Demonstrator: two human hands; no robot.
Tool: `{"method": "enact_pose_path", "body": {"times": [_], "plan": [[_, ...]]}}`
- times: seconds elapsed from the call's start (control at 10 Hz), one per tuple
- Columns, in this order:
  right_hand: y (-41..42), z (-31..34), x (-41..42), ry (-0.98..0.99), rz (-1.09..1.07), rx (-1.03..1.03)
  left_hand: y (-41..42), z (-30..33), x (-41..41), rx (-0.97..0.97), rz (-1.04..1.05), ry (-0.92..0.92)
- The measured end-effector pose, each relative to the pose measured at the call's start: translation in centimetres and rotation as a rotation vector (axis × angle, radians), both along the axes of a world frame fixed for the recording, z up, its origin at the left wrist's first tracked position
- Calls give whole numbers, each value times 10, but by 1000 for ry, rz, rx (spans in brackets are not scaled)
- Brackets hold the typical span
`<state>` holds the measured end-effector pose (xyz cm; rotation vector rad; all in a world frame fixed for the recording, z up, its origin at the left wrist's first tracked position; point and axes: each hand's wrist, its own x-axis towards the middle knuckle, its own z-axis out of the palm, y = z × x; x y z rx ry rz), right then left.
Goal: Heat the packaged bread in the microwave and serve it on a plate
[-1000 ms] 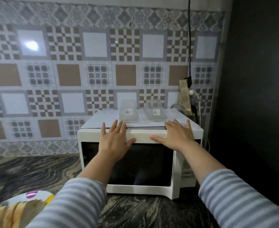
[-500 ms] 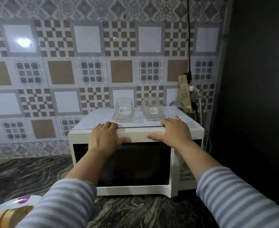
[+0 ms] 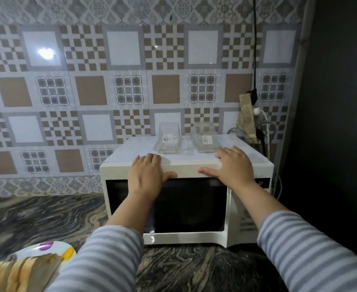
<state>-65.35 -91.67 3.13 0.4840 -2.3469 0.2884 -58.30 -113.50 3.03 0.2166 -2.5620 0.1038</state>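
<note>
The white microwave (image 3: 194, 209) stands on the dark marbled counter with its black door facing me. My left hand (image 3: 146, 175) and my right hand (image 3: 234, 167) both grip its top front edge, fingers curled over the top and thumbs pressed on the front. Sliced bread in clear packaging (image 3: 19, 272) lies at the bottom left corner, partly over a white plate (image 3: 47, 248) with coloured spots. My left sleeve hides part of the plate.
Two clear plastic containers (image 3: 168, 142) (image 3: 205, 137) with barcode labels sit on the microwave's top, just beyond my fingers. A power strip with plugs and cords (image 3: 247, 121) hangs behind its right side. A dark wall (image 3: 331, 123) stands close on the right; tiled wall behind.
My fingers lay flat on the microwave's top a second ago; they are now curled over its front edge. The view has shifted slightly, and the containers have stayed in place.
</note>
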Motion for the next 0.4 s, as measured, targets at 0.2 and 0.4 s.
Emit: {"method": "enact_pose_path", "body": {"times": [0.2, 0.4], "plan": [[0, -3, 12, -60, -11, 53, 5, -3, 4, 31, 0, -38], [11, -14, 42, -87, -42, 81, 11, -20, 31, 65, -114, 34]]}}
